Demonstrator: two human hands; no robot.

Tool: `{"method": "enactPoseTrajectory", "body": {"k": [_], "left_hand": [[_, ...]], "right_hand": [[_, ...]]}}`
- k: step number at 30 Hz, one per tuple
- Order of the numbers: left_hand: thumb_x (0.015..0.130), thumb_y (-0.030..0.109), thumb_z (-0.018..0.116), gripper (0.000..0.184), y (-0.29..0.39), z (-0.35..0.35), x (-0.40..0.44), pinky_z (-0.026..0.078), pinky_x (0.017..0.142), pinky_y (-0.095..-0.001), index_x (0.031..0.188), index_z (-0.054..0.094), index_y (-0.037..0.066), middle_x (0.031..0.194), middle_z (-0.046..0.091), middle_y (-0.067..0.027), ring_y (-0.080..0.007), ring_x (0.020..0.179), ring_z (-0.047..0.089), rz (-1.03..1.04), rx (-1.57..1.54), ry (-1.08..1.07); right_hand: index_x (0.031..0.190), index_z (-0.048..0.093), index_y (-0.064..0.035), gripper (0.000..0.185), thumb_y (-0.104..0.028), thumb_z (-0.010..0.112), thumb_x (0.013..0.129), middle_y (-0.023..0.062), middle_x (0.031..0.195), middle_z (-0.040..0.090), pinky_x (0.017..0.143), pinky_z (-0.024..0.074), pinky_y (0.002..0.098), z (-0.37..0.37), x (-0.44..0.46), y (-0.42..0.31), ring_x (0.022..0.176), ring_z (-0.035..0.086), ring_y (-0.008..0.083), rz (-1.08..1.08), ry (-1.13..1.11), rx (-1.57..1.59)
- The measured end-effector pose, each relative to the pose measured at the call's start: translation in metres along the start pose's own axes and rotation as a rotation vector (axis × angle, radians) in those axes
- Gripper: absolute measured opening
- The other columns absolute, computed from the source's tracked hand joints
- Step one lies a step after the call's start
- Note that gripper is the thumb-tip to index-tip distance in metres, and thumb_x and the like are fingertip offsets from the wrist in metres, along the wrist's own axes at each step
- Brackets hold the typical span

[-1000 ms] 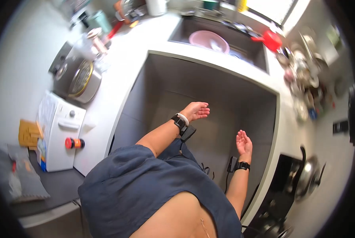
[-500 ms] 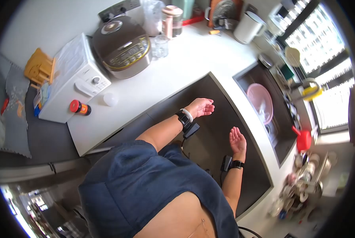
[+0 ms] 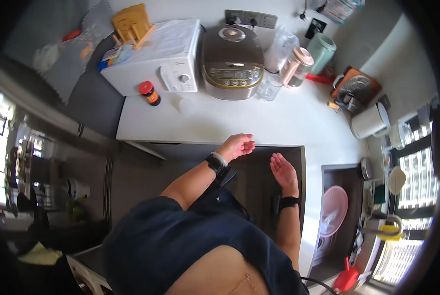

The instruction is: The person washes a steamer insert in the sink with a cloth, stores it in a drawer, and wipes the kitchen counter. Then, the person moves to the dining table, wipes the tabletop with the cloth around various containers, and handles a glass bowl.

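Observation:
My left hand hangs in the air near the front edge of the white counter. Its fingers are loosely apart and hold nothing. To its right my right hand is raised, palm showing, with fingers stretched and nothing in it. The two hands do not touch. A black band and a white one circle my left wrist, and a black band circles my right. Nearest on the counter beyond my hands are a dark rice cooker, a small clear cup and a red-lidded jar.
A white microwave stands at the back left. Glasses, a pink-lidded jug, a green container and a white kettle are at the back right. The sink on the right holds a pink basin; a red ladle lies nearer.
The view has swung left, from the sink and stove to the counter with the rice cooker and microwave. My hands have come a little closer together, both still empty.

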State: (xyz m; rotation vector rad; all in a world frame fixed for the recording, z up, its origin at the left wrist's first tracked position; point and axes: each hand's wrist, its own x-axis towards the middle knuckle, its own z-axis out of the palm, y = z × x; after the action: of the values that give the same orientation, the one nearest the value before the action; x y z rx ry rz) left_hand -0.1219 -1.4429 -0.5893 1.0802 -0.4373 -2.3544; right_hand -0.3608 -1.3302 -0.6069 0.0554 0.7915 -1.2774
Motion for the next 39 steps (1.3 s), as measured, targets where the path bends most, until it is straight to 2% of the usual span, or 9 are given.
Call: {"method": "enactPoseTrajectory", "body": {"k": [3,7,12,23,27,32,35,39], "left_hand": [[0.082,0.021,0.066,0.023,0.002,-0.007,-0.03,0.049,0.076,-0.0337,0.099,0.056,0.009,0.09,0.062,-0.0081,-0.0198,0.084,0.059,0.116,-0.069,0.141],[0.082,0.021,0.066,0.024,-0.009,-0.011,-0.057,0.049,0.077,-0.0341,0.1,0.055,0.009,0.091,0.062,-0.008,-0.0199,0.084,0.059,0.21,-0.074,0.205],[0.086,0.017,0.059,0.02,-0.016,-0.005,-0.085,0.049,0.08,-0.0349,0.104,0.055,0.009,0.096,0.062,-0.0093,-0.0202,0.087,0.06,0.294,-0.109,0.205],[0.088,0.013,0.053,0.024,0.046,-0.002,-0.119,0.05,0.079,-0.0315,0.112,0.053,0.006,0.097,0.062,-0.0082,-0.0174,0.086,0.06,0.444,0.046,0.164],[0.089,0.016,0.053,0.027,0.088,-0.025,-0.12,0.049,0.078,-0.0302,0.114,0.052,0.005,0.098,0.061,-0.0073,-0.0149,0.086,0.06,0.412,0.169,0.075],[0.089,0.017,0.053,0.028,0.151,-0.062,-0.13,0.049,0.078,-0.0293,0.114,0.052,0.004,0.097,0.061,-0.0067,-0.0129,0.084,0.059,0.453,0.264,0.062],[0.089,0.017,0.052,0.028,0.174,-0.08,-0.139,0.049,0.077,-0.0287,0.113,0.052,0.003,0.096,0.061,-0.0066,-0.0121,0.083,0.059,0.457,0.299,0.059],[0.089,0.016,0.051,0.027,0.188,-0.097,-0.14,0.05,0.074,-0.0282,0.112,0.052,0.002,0.096,0.06,-0.007,-0.0123,0.082,0.059,0.411,0.33,0.041]], "right_hand": [[0.126,0.042,0.0011,0.038,-0.017,0.048,0.092,0.0147,0.116,0.055,0.087,0.0481,0.0348,0.028,0.023,-0.001,0.1,0.057,0.0247,0.144,-0.102,-0.106],[0.125,0.042,0.0012,0.037,-0.018,0.047,0.093,0.0145,0.114,0.056,0.086,0.0489,0.0342,0.052,0.035,0.008,0.098,0.058,0.0248,0.244,-0.195,-0.135],[0.12,0.045,0.0005,0.033,-0.019,0.045,0.094,0.0124,0.109,0.059,0.083,0.0498,0.0332,0.063,0.04,0.021,0.095,0.059,0.0231,0.384,-0.28,-0.189],[0.12,0.046,0.0002,0.034,-0.018,0.048,0.092,0.0113,0.108,0.059,0.085,0.0485,0.0326,0.145,0.059,0.032,0.095,0.059,0.0219,0.36,-0.385,-0.337],[0.122,0.045,0.0008,0.037,-0.019,0.049,0.091,0.0111,0.109,0.059,0.086,0.0473,0.0327,0.19,0.074,0.052,0.098,0.058,0.0214,0.333,-0.457,-0.369],[0.122,0.046,0.0013,0.037,-0.019,0.049,0.091,0.011,0.111,0.058,0.086,0.0473,0.0324,0.254,0.1,0.088,0.097,0.058,0.0205,0.333,-0.466,-0.418],[0.119,0.048,0.0013,0.035,-0.019,0.049,0.091,0.0096,0.107,0.059,0.085,0.0483,0.0318,0.272,0.117,0.112,0.096,0.059,0.0203,0.293,-0.488,-0.549],[0.114,0.052,0.0005,0.03,-0.019,0.049,0.09,0.0087,0.105,0.059,0.084,0.0486,0.0319,0.275,0.129,0.136,0.095,0.059,0.0201,0.327,-0.449,-0.521]]}}
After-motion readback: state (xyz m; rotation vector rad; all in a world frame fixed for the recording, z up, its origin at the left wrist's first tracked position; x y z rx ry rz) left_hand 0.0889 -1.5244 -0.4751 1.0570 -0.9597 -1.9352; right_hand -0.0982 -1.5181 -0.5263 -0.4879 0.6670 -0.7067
